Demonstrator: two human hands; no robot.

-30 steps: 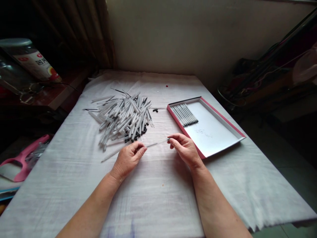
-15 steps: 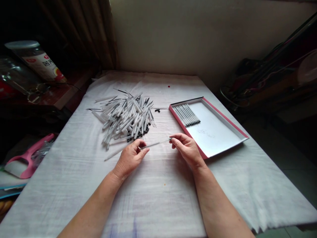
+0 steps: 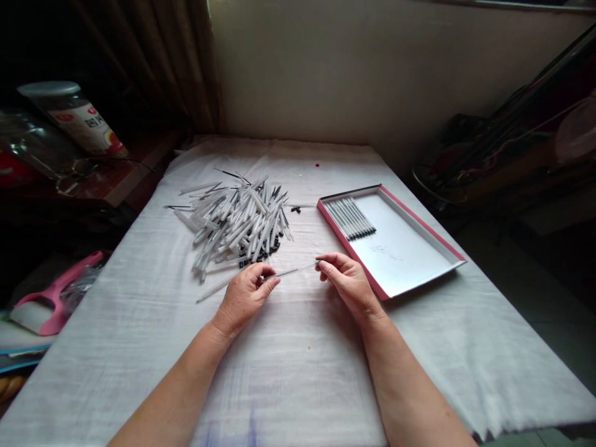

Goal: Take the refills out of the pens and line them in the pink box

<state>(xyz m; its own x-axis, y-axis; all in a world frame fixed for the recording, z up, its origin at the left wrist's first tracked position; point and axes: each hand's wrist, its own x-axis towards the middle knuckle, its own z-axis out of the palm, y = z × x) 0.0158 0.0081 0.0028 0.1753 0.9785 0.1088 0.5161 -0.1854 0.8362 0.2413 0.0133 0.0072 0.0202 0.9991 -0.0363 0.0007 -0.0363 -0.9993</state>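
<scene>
Between my two hands, over the cloth, runs a thin pen refill (image 3: 291, 271), darker toward the left and pale toward the right. My left hand (image 3: 246, 290) is closed on its left end, thumb against the bent fingers. The right end sits in a fingertip pinch of my right hand (image 3: 343, 279); whether a barrel surrounds part of it, I cannot tell. Just beyond my left hand lies a loose heap of clear pen barrels (image 3: 237, 217), mixed with dark refills and black end pieces. Beside my right hand, a shallow pink-edged box lid (image 3: 410, 285) contains a row of pens (image 3: 349, 218).
A few small black plugs (image 3: 296, 210) lie between heap and lid. White cloth (image 3: 288, 397) covers the table. At the left are a pink-handled tool (image 3: 56, 295) and a labelled jar (image 3: 79, 121) on a side cabinet. A wall stands behind the table.
My right hand has shifted slightly left, toward my left hand, still pinching the refill. My left hand keeps its grip in almost the same place. The view has tilted a little.
</scene>
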